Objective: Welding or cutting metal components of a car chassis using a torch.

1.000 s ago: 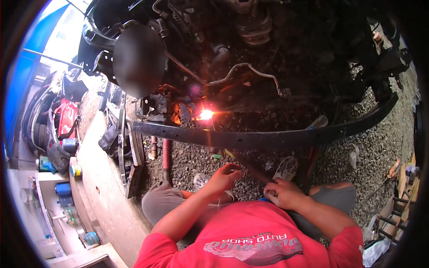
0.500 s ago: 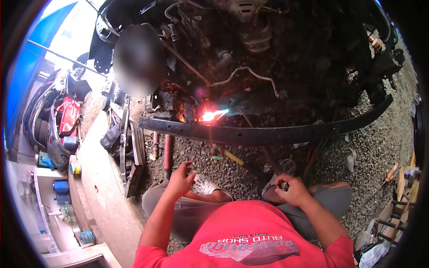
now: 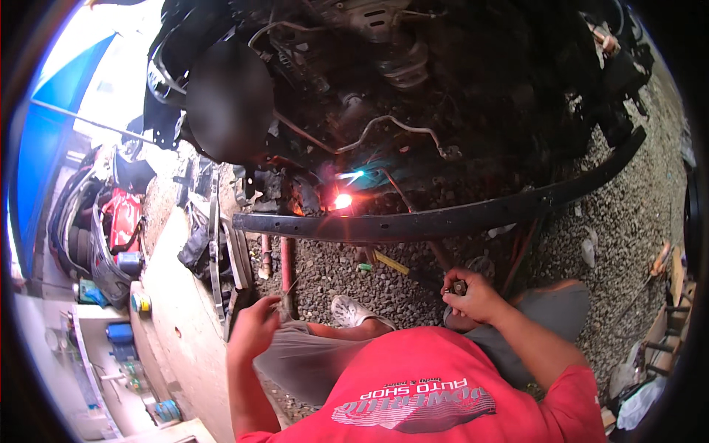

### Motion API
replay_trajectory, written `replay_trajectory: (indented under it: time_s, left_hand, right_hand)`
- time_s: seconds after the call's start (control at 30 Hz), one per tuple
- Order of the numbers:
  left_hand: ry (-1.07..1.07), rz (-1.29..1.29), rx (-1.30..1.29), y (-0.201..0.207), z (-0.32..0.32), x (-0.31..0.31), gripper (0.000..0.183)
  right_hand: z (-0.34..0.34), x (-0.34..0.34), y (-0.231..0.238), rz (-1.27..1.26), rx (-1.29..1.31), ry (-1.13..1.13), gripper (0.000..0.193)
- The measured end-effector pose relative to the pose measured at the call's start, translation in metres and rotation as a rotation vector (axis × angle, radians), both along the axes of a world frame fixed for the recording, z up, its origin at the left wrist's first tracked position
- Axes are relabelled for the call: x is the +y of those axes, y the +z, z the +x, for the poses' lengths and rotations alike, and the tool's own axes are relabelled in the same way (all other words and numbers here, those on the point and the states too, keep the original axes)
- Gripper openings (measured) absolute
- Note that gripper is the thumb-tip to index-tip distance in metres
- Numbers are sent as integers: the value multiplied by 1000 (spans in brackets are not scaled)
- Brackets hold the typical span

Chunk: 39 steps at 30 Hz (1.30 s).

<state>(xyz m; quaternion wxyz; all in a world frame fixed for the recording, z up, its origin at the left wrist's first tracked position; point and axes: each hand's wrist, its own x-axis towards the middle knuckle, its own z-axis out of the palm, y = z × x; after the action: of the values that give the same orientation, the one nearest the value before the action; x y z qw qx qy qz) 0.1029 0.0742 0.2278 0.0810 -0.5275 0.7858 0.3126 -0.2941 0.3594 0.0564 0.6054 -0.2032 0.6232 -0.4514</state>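
My right hand (image 3: pixel 471 297) is closed round the handle end of a gas torch. The torch's copper-coloured tube (image 3: pixel 399 190) runs up behind a black curved bumper bar (image 3: pixel 436 221). At its tip burns a blue-green flame (image 3: pixel 357 176), pointing left toward a bright glowing spot (image 3: pixel 342 201) on the metal just behind the bar. Lower left, my left hand (image 3: pixel 255 325) is raised over my knee, slightly blurred, its fingers loosely apart and nothing visible in them. The metal around the glow is dark and partly lit orange.
Gravel (image 3: pixel 325 266) lies under the car's dark front end. A red pipe (image 3: pixel 286 262) and a yellow strip (image 3: pixel 391 262) lie there. Removed car parts (image 3: pixel 122 221) are piled at left beside a concrete ledge (image 3: pixel 173 295). A bent metal line (image 3: pixel 384 120) hangs above the flame.
My left hand has moved left and down, away from the bar. The torch flame has shifted slightly up and left, and the glowing spot now shows separately below it. My view has turned a little.
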Motion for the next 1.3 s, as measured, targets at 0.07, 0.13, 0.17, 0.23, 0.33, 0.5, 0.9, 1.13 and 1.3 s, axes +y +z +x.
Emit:
replay_trajectory:
  time_s: [0.07, 0.13, 0.17, 0.23, 0.33, 0.5, 0.9, 1.13, 1.3]
  left_hand:
    - [151, 113, 51, 70, 1, 5, 39]
    - [195, 80, 66, 138, 1, 10, 38]
    - [194, 22, 193, 162, -3, 16, 38]
    - [170, -115, 406, 189, -10, 28, 34]
    - [46, -162, 570, 163, -82, 17, 32]
    - [-448, -573, 365, 51, -184, -20, 36]
    - [-950, -877, 491, -40, -219, -86, 38]
    - [-932, -900, 508, -39, -221, -88, 33]
    - [-909, -844, 518, -44, -223, -91, 28]
  right_hand:
    - [5, -7, 5, -18, -30, -21, 19]
    - [14, -16, 12, -40, -59, -40, 17]
    - [20, -21, 16, -41, -95, -78, 17]
    - [31, -37, 29, -23, -154, -68, 20]
    - [49, -49, 4, -35, -132, -47, 22]
    - [49, -43, -11, -36, -142, -10, 22]
    - [31, -55, -24, -12, -194, 1, 21]
    - [29, -91, -32, -27, -319, -65, 19]
    - [19, -106, -32, 34, -239, 10, 23]
